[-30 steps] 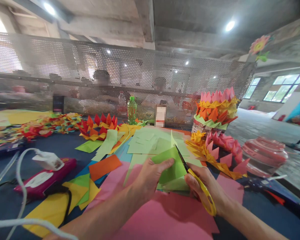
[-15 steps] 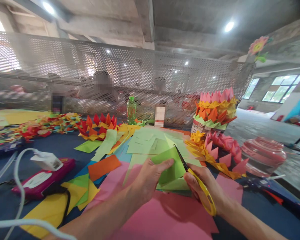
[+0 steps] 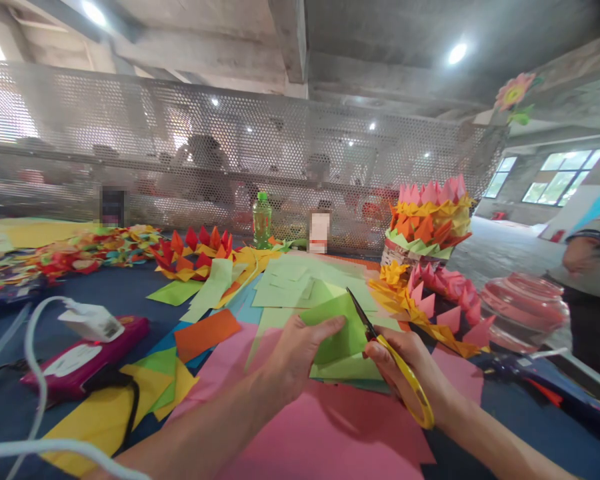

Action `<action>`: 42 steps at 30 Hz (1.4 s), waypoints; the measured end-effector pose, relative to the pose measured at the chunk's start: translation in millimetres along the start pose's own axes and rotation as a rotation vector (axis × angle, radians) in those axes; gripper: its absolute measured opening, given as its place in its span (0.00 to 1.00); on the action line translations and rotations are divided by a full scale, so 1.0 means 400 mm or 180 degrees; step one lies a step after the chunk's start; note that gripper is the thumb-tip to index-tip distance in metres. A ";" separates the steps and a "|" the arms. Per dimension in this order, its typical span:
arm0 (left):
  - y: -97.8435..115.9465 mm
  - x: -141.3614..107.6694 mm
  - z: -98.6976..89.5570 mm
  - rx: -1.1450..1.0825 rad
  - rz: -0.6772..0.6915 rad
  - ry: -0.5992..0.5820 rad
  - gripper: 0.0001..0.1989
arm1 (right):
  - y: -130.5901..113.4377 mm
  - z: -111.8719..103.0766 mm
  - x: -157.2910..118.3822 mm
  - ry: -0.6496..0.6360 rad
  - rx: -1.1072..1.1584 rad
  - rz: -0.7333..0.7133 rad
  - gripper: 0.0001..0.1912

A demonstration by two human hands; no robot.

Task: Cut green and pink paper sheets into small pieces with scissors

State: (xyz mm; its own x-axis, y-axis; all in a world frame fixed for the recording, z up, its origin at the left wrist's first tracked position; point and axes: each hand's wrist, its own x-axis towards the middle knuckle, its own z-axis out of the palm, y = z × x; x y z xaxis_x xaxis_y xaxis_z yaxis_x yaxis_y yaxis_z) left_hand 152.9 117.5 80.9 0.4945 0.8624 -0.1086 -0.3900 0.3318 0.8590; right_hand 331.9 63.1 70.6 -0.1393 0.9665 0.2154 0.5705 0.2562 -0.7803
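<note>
A folded piece of green paper (image 3: 337, 337) is pinched in my left hand (image 3: 300, 353), thumb on top. My right hand (image 3: 410, 363) grips yellow-handled scissors (image 3: 413, 393). Their dark blades look closed and lie along the right edge of the green paper, pointing up and left. Below both hands spread pink sheets (image 3: 305, 433). Behind the held paper lies a pile of pale green sheets (image 3: 285, 283), some cut into smaller pieces.
Left are a magenta power strip (image 3: 85, 360) with a white plug, an orange piece (image 3: 207, 335) and yellow sheets. A green bottle (image 3: 262, 223) stands behind. Right are a tiered paper flower (image 3: 430, 217), a pink jar (image 3: 525, 310), a glue gun (image 3: 550, 387) and a person (image 3: 593, 267).
A person has come into view at the far right. The green strip along the scissors' left side no longer stands up above the blades. My hands have barely moved.
</note>
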 end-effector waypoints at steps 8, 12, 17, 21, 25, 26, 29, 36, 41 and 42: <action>0.002 0.006 -0.004 0.0039 0.0047 0.0065 0.24 | 0.002 0.002 -0.006 -0.0009 0.0017 0.0128 0.22; 0.003 0.003 -0.003 0.0122 -0.0040 0.0065 0.23 | -0.014 0.002 -0.006 0.0108 -0.0070 0.0088 0.24; 0.003 0.009 -0.014 0.0130 0.0101 0.0079 0.19 | -0.029 -0.009 0.005 0.0456 -0.0333 -0.0055 0.26; 0.007 0.028 -0.039 0.0134 0.0389 0.0322 0.19 | -0.009 -0.045 0.036 0.0839 -0.1460 -0.0022 0.24; 0.021 0.038 -0.053 0.0101 0.0449 0.0384 0.21 | 0.042 -0.096 0.065 0.0885 -0.2745 0.0755 0.20; 0.024 0.039 -0.053 0.0092 0.0468 0.0398 0.22 | 0.054 -0.105 0.069 0.0804 -0.2952 0.0920 0.19; 0.029 0.038 -0.052 0.0081 0.0516 0.0490 0.20 | 0.069 -0.113 0.071 0.0622 -0.3203 0.1086 0.14; 0.047 0.051 -0.062 -0.0041 0.0852 0.0733 0.17 | 0.001 -0.023 0.037 -0.0122 -0.2158 -0.0206 0.12; 0.058 0.052 -0.063 -0.0015 0.0863 0.0812 0.16 | -0.009 -0.024 0.029 -0.0442 -0.1587 -0.0611 0.13; 0.057 0.051 -0.063 -0.0006 0.0867 0.0767 0.16 | -0.001 -0.034 0.037 -0.0396 -0.1455 -0.0638 0.13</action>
State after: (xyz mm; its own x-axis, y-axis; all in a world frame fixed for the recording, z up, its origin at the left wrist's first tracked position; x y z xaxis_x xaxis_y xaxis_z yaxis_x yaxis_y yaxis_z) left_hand 134.7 152.3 85.7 0.1752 0.9845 0.0091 -0.4838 0.0780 0.8717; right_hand 340.9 77.1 82.0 -0.3616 0.9005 0.2415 0.8144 0.4311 -0.3884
